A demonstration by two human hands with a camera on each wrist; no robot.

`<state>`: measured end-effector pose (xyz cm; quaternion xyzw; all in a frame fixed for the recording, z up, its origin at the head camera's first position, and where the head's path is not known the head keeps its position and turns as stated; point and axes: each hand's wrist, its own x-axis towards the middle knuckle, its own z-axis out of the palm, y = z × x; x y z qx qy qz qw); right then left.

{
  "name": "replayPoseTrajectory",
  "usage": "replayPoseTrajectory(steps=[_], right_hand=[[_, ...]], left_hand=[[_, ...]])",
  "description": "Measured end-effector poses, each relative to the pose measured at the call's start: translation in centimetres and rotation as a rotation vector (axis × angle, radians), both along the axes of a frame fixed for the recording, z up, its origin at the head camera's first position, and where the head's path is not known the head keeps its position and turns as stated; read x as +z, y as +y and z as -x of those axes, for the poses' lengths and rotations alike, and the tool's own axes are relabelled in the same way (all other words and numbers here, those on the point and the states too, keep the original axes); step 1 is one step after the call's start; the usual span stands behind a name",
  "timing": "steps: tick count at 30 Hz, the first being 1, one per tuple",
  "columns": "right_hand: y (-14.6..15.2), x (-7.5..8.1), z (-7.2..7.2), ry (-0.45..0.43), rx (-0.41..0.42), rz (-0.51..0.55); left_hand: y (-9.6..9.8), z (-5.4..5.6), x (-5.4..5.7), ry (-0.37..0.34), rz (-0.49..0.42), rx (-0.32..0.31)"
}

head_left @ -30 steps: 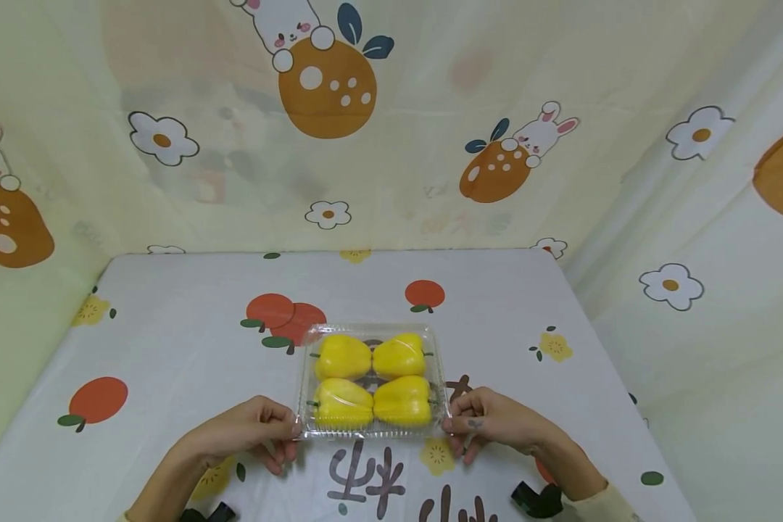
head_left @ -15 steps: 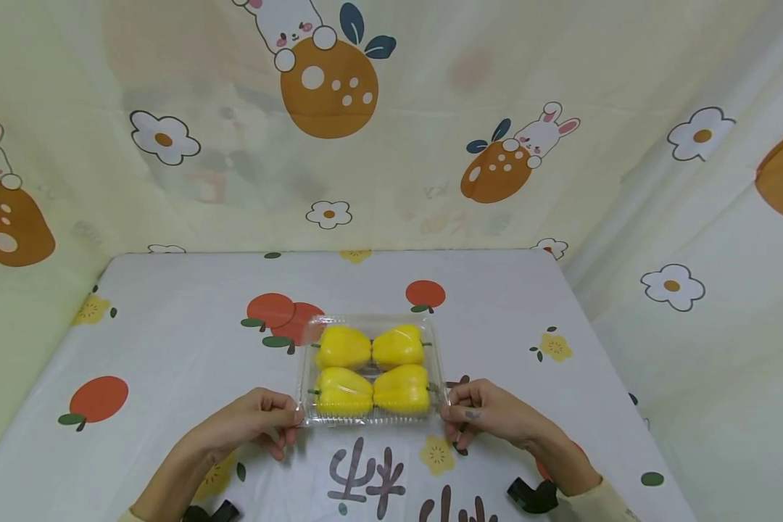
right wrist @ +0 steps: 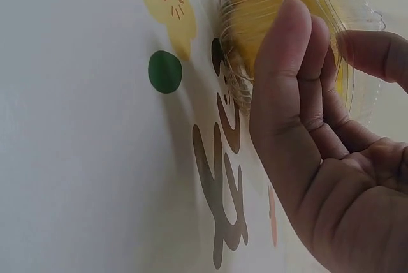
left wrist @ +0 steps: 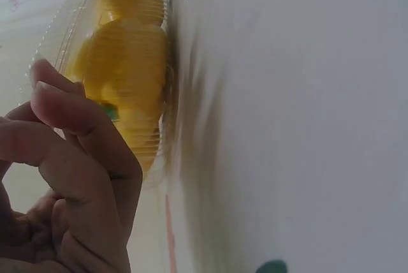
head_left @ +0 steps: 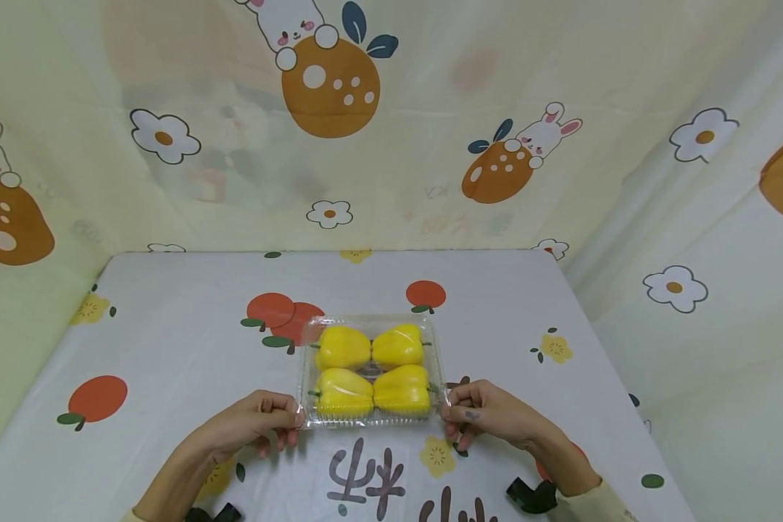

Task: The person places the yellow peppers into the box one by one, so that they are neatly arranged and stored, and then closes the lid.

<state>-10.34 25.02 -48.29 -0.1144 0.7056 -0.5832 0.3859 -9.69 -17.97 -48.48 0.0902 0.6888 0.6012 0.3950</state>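
Observation:
A clear plastic clamshell box (head_left: 367,422), lid down, is at the middle of the table. Inside it lie several yellow bell peppers (head_left: 401,389) in two rows, their green stems pointing outward. My left hand (head_left: 251,424) pinches the near left corner of the box between thumb and fingers. At the near right corner, my right hand (head_left: 489,413) pinches the rim the same way. In the left wrist view the ribbed side of the box (left wrist: 162,88) stands close to the tablecloth, peppers showing through. The right wrist view shows curled right-hand fingers (right wrist: 290,62) against the box edge.
A white tablecloth (head_left: 189,333) printed with fruit, flowers and dark lettering covers the table. Cream curtains (head_left: 404,145) with rabbit prints enclose the back and sides. Black wrist devices, such as the one by the right wrist (head_left: 531,496), sit near the front edge.
Both hands and the box of peppers shifted slightly away from me between the first and second frames. Since then they have stayed almost still.

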Motion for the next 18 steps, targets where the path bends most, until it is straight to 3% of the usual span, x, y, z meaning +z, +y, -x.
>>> replayPoseTrajectory(steps=[10,15,18], right_hand=[[0.05,0.16,-0.01,-0.013,0.001,-0.001],[0.14,0.34,-0.02,-0.017,0.005,-0.015],[0.35,0.46,-0.01,0.020,0.013,-0.048]], left_hand=[[0.04,-0.01,-0.41,-0.004,0.000,-0.001],[-0.25,0.38,-0.27,0.017,0.063,-0.035],[-0.91,0.82,0.07,0.069,0.120,-0.050]])
